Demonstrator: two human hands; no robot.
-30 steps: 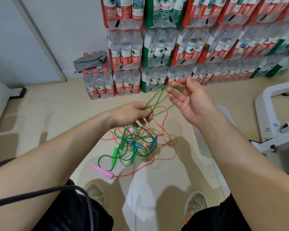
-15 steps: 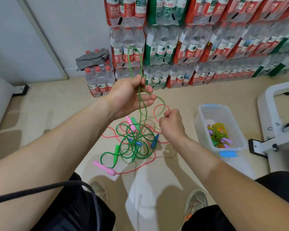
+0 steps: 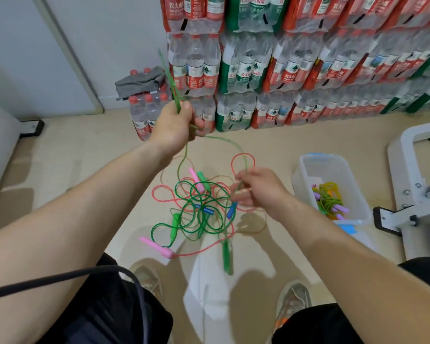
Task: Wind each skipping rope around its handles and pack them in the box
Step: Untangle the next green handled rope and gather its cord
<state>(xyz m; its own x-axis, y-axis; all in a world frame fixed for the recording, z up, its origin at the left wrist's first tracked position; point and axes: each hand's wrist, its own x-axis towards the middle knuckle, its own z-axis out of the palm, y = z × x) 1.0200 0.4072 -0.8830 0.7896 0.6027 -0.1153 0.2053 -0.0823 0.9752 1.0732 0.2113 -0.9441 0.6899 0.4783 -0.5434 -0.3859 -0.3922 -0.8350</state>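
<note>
The green skipping rope (image 3: 170, 81) is held off the floor between both hands. The left hand (image 3: 176, 125) is raised and grips a bundle of its strands in a closed fist, with the strand ends standing up above the fist. One strand arcs from this fist down to the right hand (image 3: 258, 192), whose fingers curl round it. Below the right hand, a green handle (image 3: 226, 256) hangs, blurred.

Beneath the hands, a tangle of ropes (image 3: 199, 207) in green and pink lies on the floor with pink, green and blue handles among it. The clear box (image 3: 320, 156) stands on the floor to the right and contains wound ropes (image 3: 329, 199). Stacked water bottle packs (image 3: 258, 70) line the wall behind.
</note>
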